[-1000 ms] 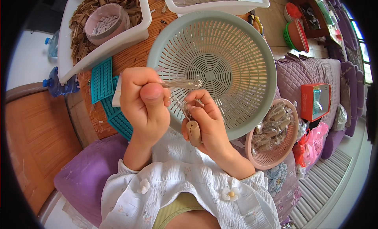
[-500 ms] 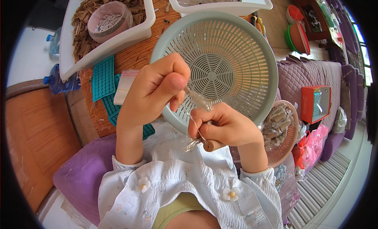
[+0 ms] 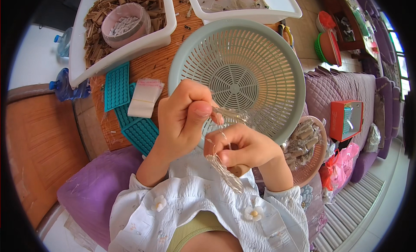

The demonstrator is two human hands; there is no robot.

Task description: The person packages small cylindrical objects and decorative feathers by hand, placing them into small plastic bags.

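My left hand (image 3: 187, 115) is closed, its thumb and fingers pinching one end of a bundle of thin silvery wire (image 3: 234, 115), which looks like string-light wire. Below and to the right, my right hand (image 3: 251, 147) is closed around a tan cylinder (image 3: 239, 170), whose end shows under the fingers. A looped hank of the same wire (image 3: 226, 176) hangs beside that cylinder. A thin strand runs between the two hands. Both hands are held over my lap, in front of a grey-green plastic colander (image 3: 180, 54); the fingertips are partly hidden.
A white bin (image 3: 169, 33) holds brown pieces and a pink tub (image 3: 145, 24). Another white tray (image 3: 281, 13) contains wire bits. Teal molds (image 3: 116, 87) and clear bags (image 3: 146, 98) lie left. A pink basket (image 3: 318, 165) with wrapped brown pieces stands right, near a red box (image 3: 346, 120).
My left hand has shifted right and slightly down, turning the upper wire bundle toward level. The lower hank now hangs longer below my right hand. The view has shifted slightly.
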